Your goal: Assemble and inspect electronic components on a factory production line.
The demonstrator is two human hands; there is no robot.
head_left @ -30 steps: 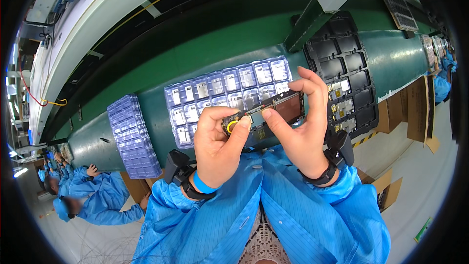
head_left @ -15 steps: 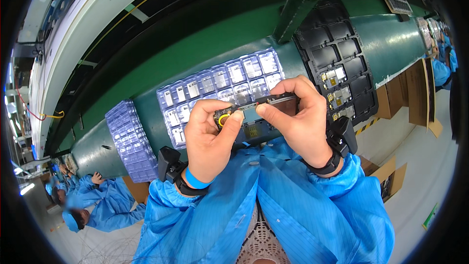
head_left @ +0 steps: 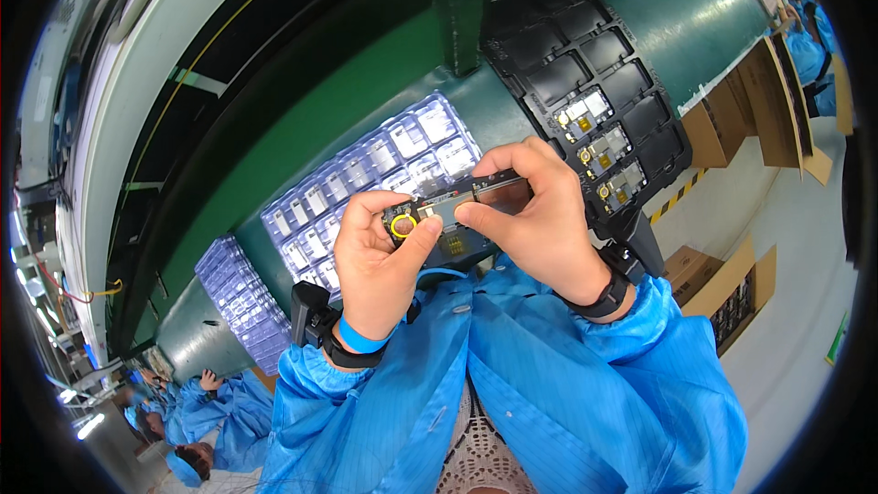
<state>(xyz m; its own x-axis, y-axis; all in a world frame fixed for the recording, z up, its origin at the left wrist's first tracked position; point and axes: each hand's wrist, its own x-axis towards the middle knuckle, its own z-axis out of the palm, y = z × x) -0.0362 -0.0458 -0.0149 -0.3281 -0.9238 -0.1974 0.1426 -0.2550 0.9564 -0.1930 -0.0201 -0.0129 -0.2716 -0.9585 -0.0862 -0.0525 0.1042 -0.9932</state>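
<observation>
Spanning both hands, a small dark circuit module [head_left: 450, 209] sits above the green bench [head_left: 677, 27]. Left hand [head_left: 380, 261] pinches its yellow-ringed end; right hand [head_left: 535, 220] closes fingertips on the other end. Clear tray [head_left: 366, 178] lies behind, black tray [head_left: 594, 82] right.

Bright, even light fills the place, seemingly from overhead, so shadows stay soft and shallow; only a faint dark patch sits under the hands where they hover above the green bench [head_left: 677, 27]. The clear plastic tray [head_left: 366, 183] throws back white glare off its pockets, washing out what lies inside. The blue sleeves [head_left: 512, 375] shine a little along their folds. The centre is sharp enough, with slight softness on the fingers. Toward the rim everything bends hard: the bench edge curves like a barrel, and a black ring closes off the corners. The far left is overexposed near the floor.
</observation>
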